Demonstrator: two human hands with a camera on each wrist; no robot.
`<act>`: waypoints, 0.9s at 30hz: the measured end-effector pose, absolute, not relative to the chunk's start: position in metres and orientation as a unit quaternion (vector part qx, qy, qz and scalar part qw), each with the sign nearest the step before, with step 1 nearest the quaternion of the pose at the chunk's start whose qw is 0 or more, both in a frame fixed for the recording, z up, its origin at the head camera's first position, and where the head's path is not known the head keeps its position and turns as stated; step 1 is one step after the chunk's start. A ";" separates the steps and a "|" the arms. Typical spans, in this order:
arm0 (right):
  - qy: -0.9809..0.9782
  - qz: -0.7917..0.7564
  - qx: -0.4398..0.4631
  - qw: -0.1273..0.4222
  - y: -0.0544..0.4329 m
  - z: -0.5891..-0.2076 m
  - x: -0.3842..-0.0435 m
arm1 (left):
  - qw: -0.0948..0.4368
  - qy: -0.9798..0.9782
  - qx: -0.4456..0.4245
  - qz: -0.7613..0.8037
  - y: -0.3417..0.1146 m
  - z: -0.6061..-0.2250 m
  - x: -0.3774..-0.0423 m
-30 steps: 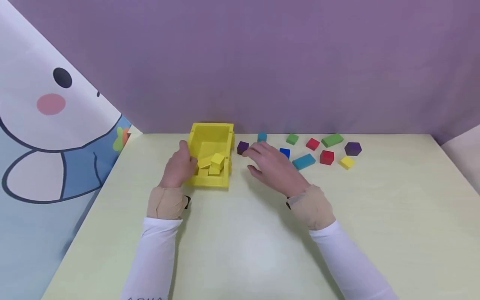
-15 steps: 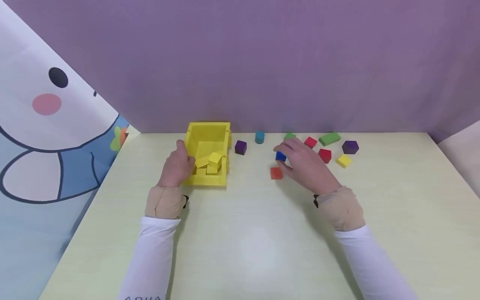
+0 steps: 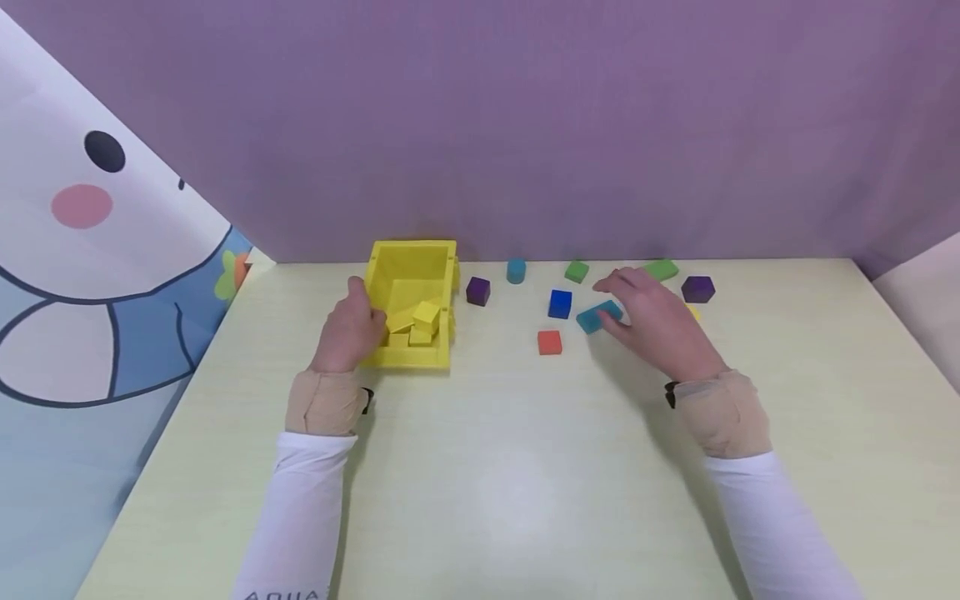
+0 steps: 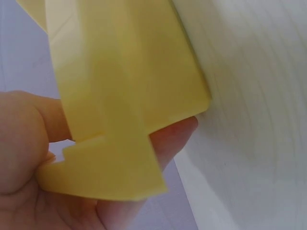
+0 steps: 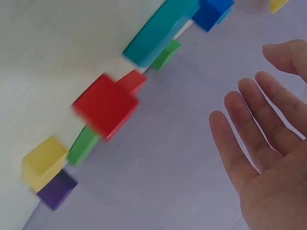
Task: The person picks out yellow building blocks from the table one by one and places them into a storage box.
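Observation:
My left hand (image 3: 347, 329) grips the left wall of a yellow bin (image 3: 412, 358); the left wrist view shows its fingers around the bin's rim (image 4: 115, 167). Several yellow blocks (image 3: 426, 317) lie inside. My right hand (image 3: 656, 325) hovers with spread fingers over the right part of the block row, holding nothing. Its thumb is nearest a teal rectangular block (image 3: 592, 319). A red cube (image 5: 106, 106) and a smaller red block (image 5: 131, 81), seen in the right wrist view, are hidden by this hand in the head view. A yellow block (image 3: 693, 312) is partly covered.
Between bin and right hand lie a purple cube (image 3: 477, 292), a teal cylinder (image 3: 516, 271), a green block (image 3: 577, 272), a blue cube (image 3: 559, 304) and an orange-red block (image 3: 550, 342). Farther right are a long green block (image 3: 662, 269) and a purple hexagonal block (image 3: 698, 289). A purple backdrop (image 3: 525, 150) rises behind.
My right hand has swept rightward over the blocks from near the purple cube, uncovering the orange-red block, teal cylinder and blue cube. The left hand keeps its grip on the bin.

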State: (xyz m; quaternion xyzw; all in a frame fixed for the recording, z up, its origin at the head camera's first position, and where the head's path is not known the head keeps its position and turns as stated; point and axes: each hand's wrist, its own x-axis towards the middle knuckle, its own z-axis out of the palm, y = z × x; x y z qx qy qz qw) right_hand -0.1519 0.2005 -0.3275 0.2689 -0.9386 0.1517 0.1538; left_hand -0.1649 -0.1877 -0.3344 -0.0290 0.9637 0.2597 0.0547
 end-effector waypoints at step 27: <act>-0.980 0.159 0.116 0.034 0.284 -0.342 -0.160 | 0.056 0.964 -0.029 0.257 -0.187 -0.333 -0.164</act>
